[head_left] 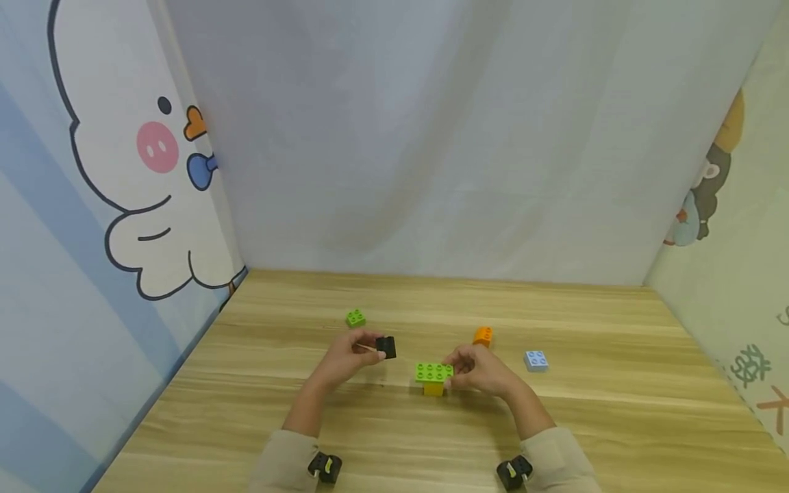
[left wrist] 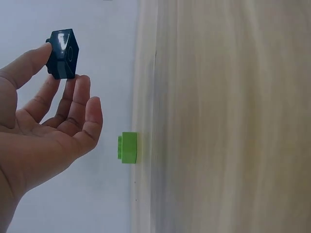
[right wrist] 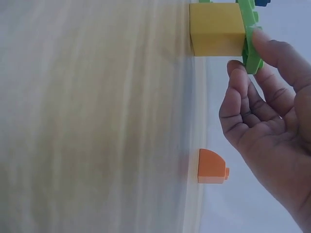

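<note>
My left hand (head_left: 346, 357) pinches a black toy building brick (head_left: 386, 347) between thumb and fingers, raised over the table. In the left wrist view that brick (left wrist: 63, 53) shows a slanted face, with studs turned toward the thumb. My right hand (head_left: 483, 371) pinches the right end of a flat green studded brick (head_left: 429, 372). This green piece lies across the top of a yellow block (head_left: 433, 389), overhanging it at the sides. In the right wrist view the thumb is on the green piece's studded side, beside the yellow block (right wrist: 217, 29).
A small green four-stud brick (head_left: 355, 318) lies behind my left hand. An orange brick with a curved side (head_left: 483, 336) stands just behind my right hand, and a light blue four-stud brick (head_left: 536, 361) sits farther right. A pale curtain (head_left: 431, 137) hangs behind the wooden table (head_left: 394, 445).
</note>
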The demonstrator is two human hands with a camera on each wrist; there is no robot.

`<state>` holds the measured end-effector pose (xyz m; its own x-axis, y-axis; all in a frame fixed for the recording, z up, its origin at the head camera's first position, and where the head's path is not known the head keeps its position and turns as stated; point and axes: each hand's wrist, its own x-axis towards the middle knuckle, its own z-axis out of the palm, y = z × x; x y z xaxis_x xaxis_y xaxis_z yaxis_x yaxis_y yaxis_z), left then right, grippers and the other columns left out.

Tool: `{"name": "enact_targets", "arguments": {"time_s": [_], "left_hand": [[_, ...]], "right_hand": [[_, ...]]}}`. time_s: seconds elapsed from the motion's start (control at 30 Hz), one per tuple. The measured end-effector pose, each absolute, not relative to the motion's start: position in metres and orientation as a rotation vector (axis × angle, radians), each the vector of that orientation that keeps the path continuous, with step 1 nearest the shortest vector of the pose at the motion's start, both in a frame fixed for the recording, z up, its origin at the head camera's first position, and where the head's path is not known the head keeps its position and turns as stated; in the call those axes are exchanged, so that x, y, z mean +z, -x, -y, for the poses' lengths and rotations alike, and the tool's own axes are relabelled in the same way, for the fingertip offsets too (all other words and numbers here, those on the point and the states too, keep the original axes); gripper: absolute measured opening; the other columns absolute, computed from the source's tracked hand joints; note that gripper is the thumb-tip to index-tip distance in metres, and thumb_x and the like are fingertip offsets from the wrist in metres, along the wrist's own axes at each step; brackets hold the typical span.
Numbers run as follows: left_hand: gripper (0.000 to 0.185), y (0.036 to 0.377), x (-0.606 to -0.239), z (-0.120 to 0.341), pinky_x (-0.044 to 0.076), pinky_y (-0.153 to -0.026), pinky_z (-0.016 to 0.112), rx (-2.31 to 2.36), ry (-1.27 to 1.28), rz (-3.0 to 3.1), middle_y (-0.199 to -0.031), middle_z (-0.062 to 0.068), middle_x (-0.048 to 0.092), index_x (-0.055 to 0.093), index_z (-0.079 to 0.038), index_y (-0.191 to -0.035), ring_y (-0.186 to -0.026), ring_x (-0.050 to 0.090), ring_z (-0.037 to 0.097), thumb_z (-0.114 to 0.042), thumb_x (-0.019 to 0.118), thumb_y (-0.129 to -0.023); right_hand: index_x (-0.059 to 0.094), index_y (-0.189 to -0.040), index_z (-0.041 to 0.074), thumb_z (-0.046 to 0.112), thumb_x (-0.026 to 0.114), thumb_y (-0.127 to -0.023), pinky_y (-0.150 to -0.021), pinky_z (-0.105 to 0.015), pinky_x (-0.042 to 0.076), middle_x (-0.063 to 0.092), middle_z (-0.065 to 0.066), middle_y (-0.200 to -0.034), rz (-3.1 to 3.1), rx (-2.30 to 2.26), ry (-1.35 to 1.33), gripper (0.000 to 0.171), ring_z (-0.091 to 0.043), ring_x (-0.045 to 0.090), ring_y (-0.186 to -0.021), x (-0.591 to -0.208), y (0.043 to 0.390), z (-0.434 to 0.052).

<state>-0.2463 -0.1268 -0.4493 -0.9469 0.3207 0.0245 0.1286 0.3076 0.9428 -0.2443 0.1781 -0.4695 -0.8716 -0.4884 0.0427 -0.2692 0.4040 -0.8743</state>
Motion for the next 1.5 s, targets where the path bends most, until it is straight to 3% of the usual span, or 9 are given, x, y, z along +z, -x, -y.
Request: {"name": "enact_targets", "arguments": {"time_s": [0.97, 1.1, 1.3, 1.5], "left_hand": [[0.038, 0.244, -0.456, 0.081, 0.057, -0.081, 0.04, 1.689, -0.506, -2.368, -0.119, 0.018, 0.066, 0.067, 0.004, -0.127, -0.096, 0.064, 0.023, -0.007, 0.075, -0.092], [0.037, 0.244, -0.457, 0.075, 0.058, -0.083, 0.037, 1.688, -0.525, -2.346, -0.118, 0.017, 0.068, 0.066, 0.005, -0.126, -0.098, 0.065, 0.023, -0.006, 0.075, -0.092], [0.038, 0.244, -0.458, 0.069, 0.056, -0.092, 0.043, 1.679, -0.525, -2.34, -0.121, 0.016, 0.069, 0.066, 0.004, -0.127, -0.106, 0.064, 0.028, -0.007, 0.074, -0.092], [0.037, 0.242, -0.457, 0.065, 0.054, -0.092, 0.044, 1.654, -0.533, -2.349, -0.12, 0.013, 0.069, 0.068, 0.001, -0.126, -0.109, 0.061, 0.028, -0.01, 0.075, -0.092]], "right_hand": [[0.068, -0.11, -0.01, -0.002, 0.076, -0.086, -0.07, -0.028, 0.051, 0.065, -0.006, -0.088, -2.462, -1.422, 0.662, 0.026, -0.017, 0.058, -0.08, -0.465, 0.242, -0.175], [0.068, -0.111, -0.009, -0.002, 0.076, -0.087, -0.07, -0.028, 0.051, 0.065, -0.006, -0.088, -2.456, -1.414, 0.65, 0.027, -0.017, 0.058, -0.08, -0.464, 0.241, -0.175], [0.068, -0.113, -0.009, 0.003, 0.078, -0.087, -0.072, -0.032, 0.051, 0.065, -0.006, -0.09, -2.475, -1.393, 0.652, 0.03, -0.017, 0.058, -0.082, -0.462, 0.24, -0.174], [0.068, -0.114, -0.008, 0.004, 0.077, -0.088, -0.076, -0.034, 0.052, 0.067, -0.008, -0.095, -2.472, -1.388, 0.642, 0.03, -0.017, 0.059, -0.085, -0.462, 0.239, -0.174]]}}
